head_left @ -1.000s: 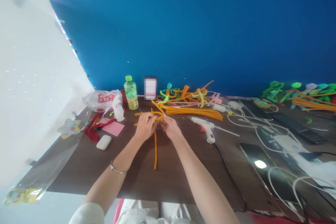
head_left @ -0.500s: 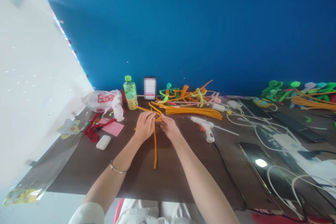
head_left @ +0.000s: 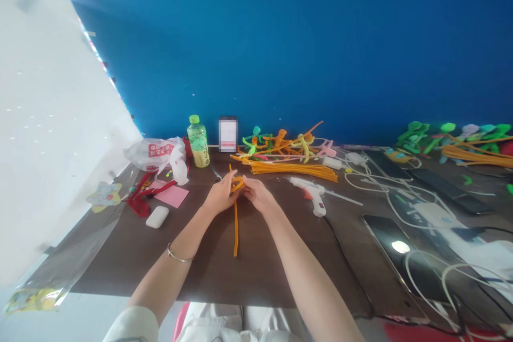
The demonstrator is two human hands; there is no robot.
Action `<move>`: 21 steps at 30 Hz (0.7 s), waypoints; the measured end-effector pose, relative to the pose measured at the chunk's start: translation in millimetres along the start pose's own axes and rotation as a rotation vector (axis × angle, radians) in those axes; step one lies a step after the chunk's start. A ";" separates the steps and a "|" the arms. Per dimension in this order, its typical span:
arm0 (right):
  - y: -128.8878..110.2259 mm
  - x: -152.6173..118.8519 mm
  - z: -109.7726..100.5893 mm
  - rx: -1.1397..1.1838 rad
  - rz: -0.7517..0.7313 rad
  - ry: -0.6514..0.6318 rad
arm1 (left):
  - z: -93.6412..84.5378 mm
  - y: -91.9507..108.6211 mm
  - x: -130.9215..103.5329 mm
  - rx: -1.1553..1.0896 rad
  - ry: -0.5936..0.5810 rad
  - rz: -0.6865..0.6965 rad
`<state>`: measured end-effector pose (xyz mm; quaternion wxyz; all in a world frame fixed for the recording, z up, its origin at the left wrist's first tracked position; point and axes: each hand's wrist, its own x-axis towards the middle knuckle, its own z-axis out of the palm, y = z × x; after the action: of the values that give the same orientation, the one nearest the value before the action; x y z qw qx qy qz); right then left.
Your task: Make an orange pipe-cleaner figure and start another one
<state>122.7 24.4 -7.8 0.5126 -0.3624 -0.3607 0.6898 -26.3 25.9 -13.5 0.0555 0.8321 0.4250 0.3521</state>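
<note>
Between my two hands, over the middle of the table, is an orange pipe cleaner [head_left: 238,184] bent into a small loop. My left hand [head_left: 219,194] pinches its left side, and my right hand [head_left: 257,193] has its fingertips on the right side. Fingers hide parts of the loop. Below them, a straight orange pipe cleaner [head_left: 235,232] runs down toward the table's front edge; whether it joins the loop I cannot tell. A thin metal tool [head_left: 215,172] shows partly behind my left hand.
Several orange pipe cleaners [head_left: 294,170] lie bundled behind my right hand, near small pipe-cleaner figures [head_left: 281,140]. A white glue gun [head_left: 315,192] with a black cord is to the right. A bottle [head_left: 198,141], phone [head_left: 228,133], white case [head_left: 157,217] and cables [head_left: 377,189] surround the work.
The long orange ends that stuck out to the upper left above my hands are now drawn in, and a small rounded loop shows between my fingers. Both hands stay nearly in place.
</note>
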 end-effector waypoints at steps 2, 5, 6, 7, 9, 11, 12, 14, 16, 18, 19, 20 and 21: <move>-0.7 1.2 -1.6 0.022 -0.007 0.014 | 1.0 0.3 0.2 -0.060 -0.039 -0.062; -0.3 3.9 -4.9 0.047 -0.005 0.017 | 0.8 1.9 1.0 -0.060 -0.117 -0.093; 0.2 4.9 -6.0 0.050 -0.005 0.015 | 0.5 2.5 1.1 -0.050 -0.149 -0.097; 0.8 5.8 -7.0 0.053 -0.007 0.015 | 0.1 2.9 1.2 -0.040 -0.177 -0.101; 1.6 7.0 -8.2 0.060 -0.007 0.018 | -0.9 3.6 1.3 -0.016 -0.213 -0.106; 1.6 7.2 -8.1 0.079 0.002 0.031 | -2.0 4.2 1.2 0.037 -0.222 -0.102; 1.2 7.0 -7.7 0.093 0.008 0.040 | -2.7 4.6 1.2 0.074 -0.216 -0.094; -0.1 6.0 -6.3 0.127 0.014 0.065 | -4.4 5.5 0.9 0.143 -0.188 -0.074; -1.5 4.9 -4.9 0.162 0.013 0.092 | -6.1 6.5 0.6 0.186 -0.163 -0.059; -2.2 4.2 -3.9 0.186 0.014 0.113 | -7.4 7.2 0.3 0.195 -0.154 -0.054; -2.4 4.1 -3.7 0.192 0.018 0.120 | -7.6 7.3 0.3 0.179 -0.150 -0.053; -2.5 4.0 -3.5 0.195 0.022 0.125 | -7.6 7.4 0.3 0.145 -0.140 -0.052; -2.6 4.0 -3.5 0.194 0.023 0.129 | -7.3 7.5 0.5 0.091 -0.120 -0.056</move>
<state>126.1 29.2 -7.7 0.5595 -0.3587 -0.2541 0.7026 -25.8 20.0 -4.9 0.0526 0.8411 0.4596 0.2803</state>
